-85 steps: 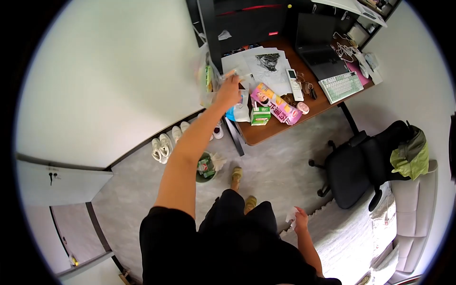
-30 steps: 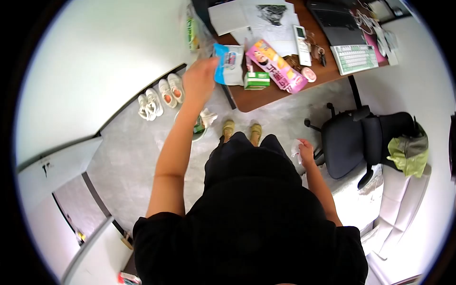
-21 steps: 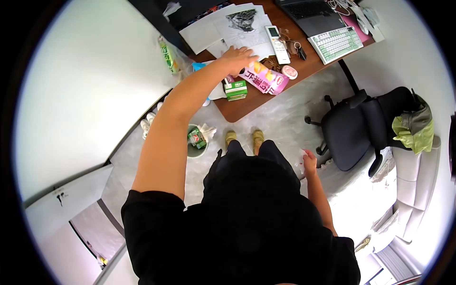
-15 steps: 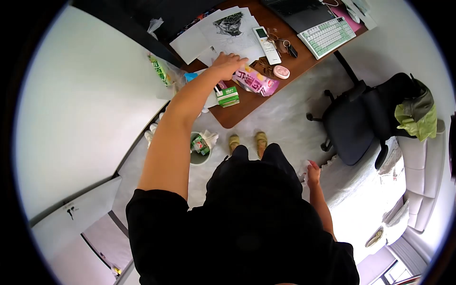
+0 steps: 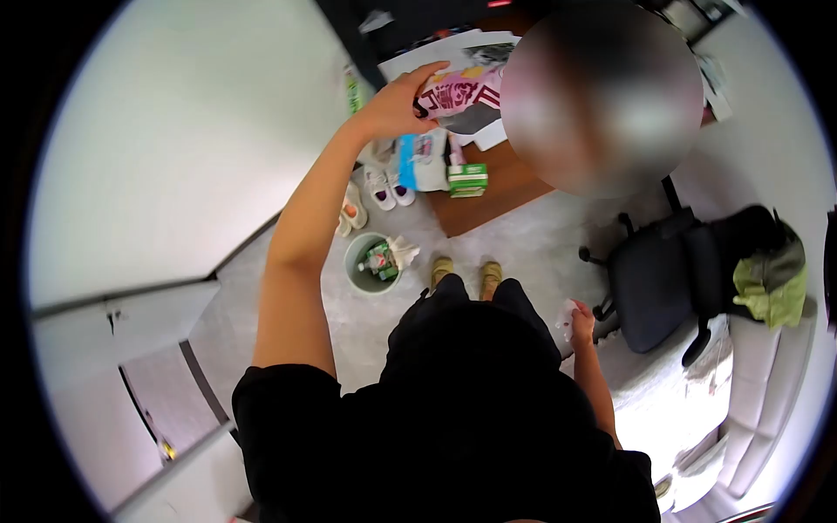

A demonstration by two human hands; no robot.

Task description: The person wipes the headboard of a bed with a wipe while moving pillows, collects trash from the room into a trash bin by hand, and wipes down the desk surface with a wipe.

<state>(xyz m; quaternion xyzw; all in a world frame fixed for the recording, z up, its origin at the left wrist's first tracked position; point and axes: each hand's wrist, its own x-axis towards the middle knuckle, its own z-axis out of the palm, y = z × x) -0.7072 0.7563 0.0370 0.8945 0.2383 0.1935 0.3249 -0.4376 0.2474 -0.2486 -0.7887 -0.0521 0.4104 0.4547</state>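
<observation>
My left hand (image 5: 392,106) is closed around the end of a pink snack bag (image 5: 460,96) with dark printed characters, raised above the desk's papers (image 5: 427,50). A blurred round patch hides the far end of the bag. Below that hand, a blue and white packet (image 5: 425,162) and a green box (image 5: 468,179) lie at the corner of the desk (image 5: 501,187). Low at my right side, my right hand (image 5: 583,324) grips a crumpled white piece (image 5: 567,319) that looks like tissue or a wrapper.
On the floor stands a bin (image 5: 350,275) with green and white rubbish inside. White shoes (image 5: 381,187) sit by the wall. A black office chair (image 5: 649,283) stands to the right, with a green garment (image 5: 772,288) on it, near a white-covered bed (image 5: 663,401).
My left hand has taken hold of the pink bag and lifted it off the desk. A blurred patch now covers the desk's right part. My right hand still holds the white piece.
</observation>
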